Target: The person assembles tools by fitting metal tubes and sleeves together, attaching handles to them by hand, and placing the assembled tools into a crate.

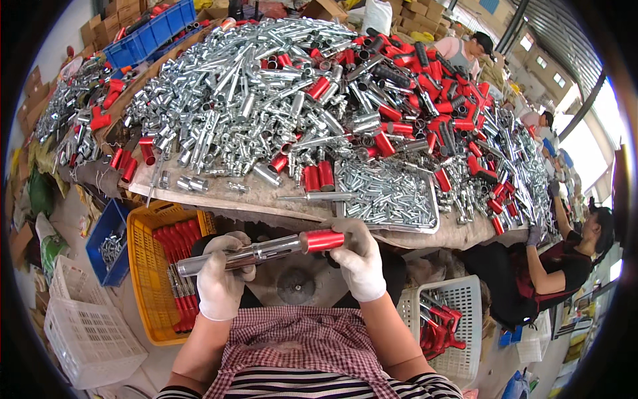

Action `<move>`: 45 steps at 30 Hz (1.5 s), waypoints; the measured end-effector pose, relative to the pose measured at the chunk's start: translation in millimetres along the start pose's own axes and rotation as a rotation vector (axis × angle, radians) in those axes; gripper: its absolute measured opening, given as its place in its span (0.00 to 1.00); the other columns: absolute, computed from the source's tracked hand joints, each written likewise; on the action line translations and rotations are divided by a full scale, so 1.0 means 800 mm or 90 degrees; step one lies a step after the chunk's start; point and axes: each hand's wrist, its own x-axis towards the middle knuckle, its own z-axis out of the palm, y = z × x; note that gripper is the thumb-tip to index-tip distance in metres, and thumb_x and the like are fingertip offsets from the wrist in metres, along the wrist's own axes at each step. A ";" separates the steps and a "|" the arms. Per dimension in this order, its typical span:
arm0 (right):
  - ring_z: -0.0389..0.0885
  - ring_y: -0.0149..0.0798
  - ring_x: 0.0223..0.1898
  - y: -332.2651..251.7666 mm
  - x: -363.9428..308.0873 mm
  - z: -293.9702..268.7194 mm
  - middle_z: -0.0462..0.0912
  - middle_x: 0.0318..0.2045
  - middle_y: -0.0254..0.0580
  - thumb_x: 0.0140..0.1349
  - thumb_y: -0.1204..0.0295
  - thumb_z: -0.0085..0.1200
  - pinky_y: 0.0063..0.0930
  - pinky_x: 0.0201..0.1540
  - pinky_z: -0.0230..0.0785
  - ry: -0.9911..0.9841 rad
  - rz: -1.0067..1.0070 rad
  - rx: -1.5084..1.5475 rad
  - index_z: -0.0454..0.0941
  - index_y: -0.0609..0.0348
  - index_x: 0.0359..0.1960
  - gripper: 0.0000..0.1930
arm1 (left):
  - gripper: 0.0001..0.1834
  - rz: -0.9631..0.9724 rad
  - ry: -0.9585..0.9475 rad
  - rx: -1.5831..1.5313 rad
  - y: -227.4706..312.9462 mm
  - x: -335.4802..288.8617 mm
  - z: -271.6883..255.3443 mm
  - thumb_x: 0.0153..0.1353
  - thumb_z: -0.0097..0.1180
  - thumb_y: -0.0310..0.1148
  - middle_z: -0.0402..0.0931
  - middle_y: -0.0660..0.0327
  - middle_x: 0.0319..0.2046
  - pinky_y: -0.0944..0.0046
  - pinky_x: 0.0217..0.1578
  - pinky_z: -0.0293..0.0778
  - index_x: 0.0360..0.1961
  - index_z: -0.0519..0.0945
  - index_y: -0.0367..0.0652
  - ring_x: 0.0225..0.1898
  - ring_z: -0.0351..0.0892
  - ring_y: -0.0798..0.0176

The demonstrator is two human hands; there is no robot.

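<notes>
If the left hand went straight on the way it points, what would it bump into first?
The left hand would probably meet the front edge of the table first, though its height is hard to judge.

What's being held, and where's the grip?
A silver tube with a red end. The left hand grips the silver part, short of its left tip; the right hand holds the red end.
</notes>
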 end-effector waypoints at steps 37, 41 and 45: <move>0.76 0.41 0.55 0.014 -0.032 0.043 0.75 0.53 0.49 0.72 0.55 0.48 0.34 0.59 0.68 0.105 -0.081 0.314 0.64 0.66 0.62 0.28 | 0.19 -0.040 0.115 0.081 -0.009 -0.027 0.049 0.68 0.44 0.50 0.71 0.53 0.47 0.72 0.24 0.66 0.41 0.72 0.43 0.35 0.74 0.66; 0.74 0.47 0.59 0.021 -0.035 0.042 0.71 0.60 0.57 0.72 0.55 0.47 0.37 0.63 0.65 0.014 -0.253 -0.138 0.59 0.69 0.66 0.32 | 0.26 -0.149 -0.003 0.077 -0.017 -0.036 0.068 0.65 0.45 0.61 0.74 0.52 0.51 0.68 0.21 0.70 0.45 0.71 0.48 0.38 0.75 0.60; 0.73 0.53 0.60 0.010 -0.036 0.046 0.67 0.63 0.62 0.67 0.65 0.51 0.37 0.63 0.64 -0.008 -0.339 -0.242 0.59 0.69 0.68 0.31 | 0.29 -0.177 0.007 -0.039 -0.021 -0.035 0.072 0.63 0.47 0.62 0.73 0.46 0.54 0.59 0.30 0.77 0.46 0.70 0.46 0.42 0.78 0.51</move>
